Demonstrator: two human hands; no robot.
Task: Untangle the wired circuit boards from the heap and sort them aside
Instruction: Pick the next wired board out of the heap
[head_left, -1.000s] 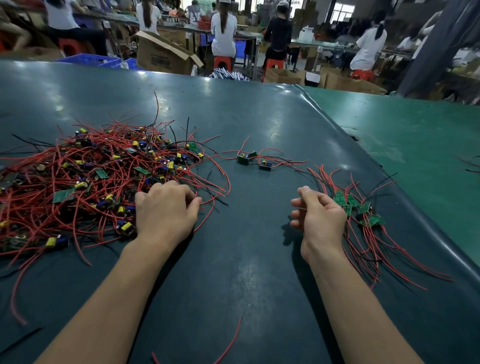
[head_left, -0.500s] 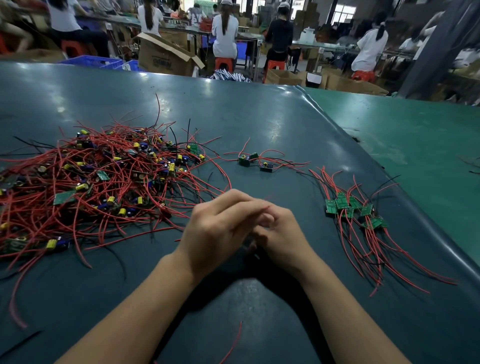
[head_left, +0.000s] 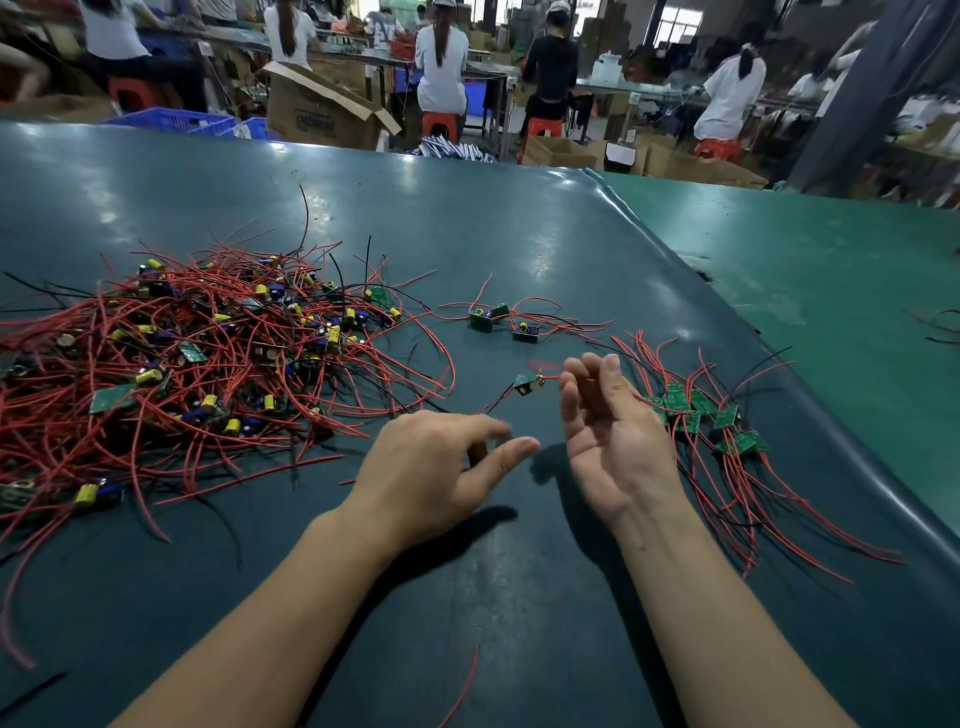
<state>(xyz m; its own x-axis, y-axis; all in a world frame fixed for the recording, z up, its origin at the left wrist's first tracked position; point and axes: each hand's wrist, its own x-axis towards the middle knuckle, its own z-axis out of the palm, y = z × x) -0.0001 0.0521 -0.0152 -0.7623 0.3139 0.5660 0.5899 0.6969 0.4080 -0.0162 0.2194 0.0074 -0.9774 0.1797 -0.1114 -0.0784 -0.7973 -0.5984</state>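
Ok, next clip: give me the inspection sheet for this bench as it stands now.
Surface: dark green mat, glossy, lighter green bench to its right.
Job's things: tangled heap at left; sorted boards at right; two boards lying apart; single board near the right fingertips, blurred.
Clutter: stray red wire near the front edge.
Grips: left hand with thumb and forefinger close, hold unclear; right hand palm up, fingers relaxed.
Cables: red and black leads on every board.
Surroundings: seated workers, cardboard boxes, red stools behind.

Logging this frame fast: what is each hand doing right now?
Left hand: fingers loosely curled, seemingly holding nothing; blurred.
Right hand: open, palm up; a small circuit board sits just beyond its fingertips; contact unclear.
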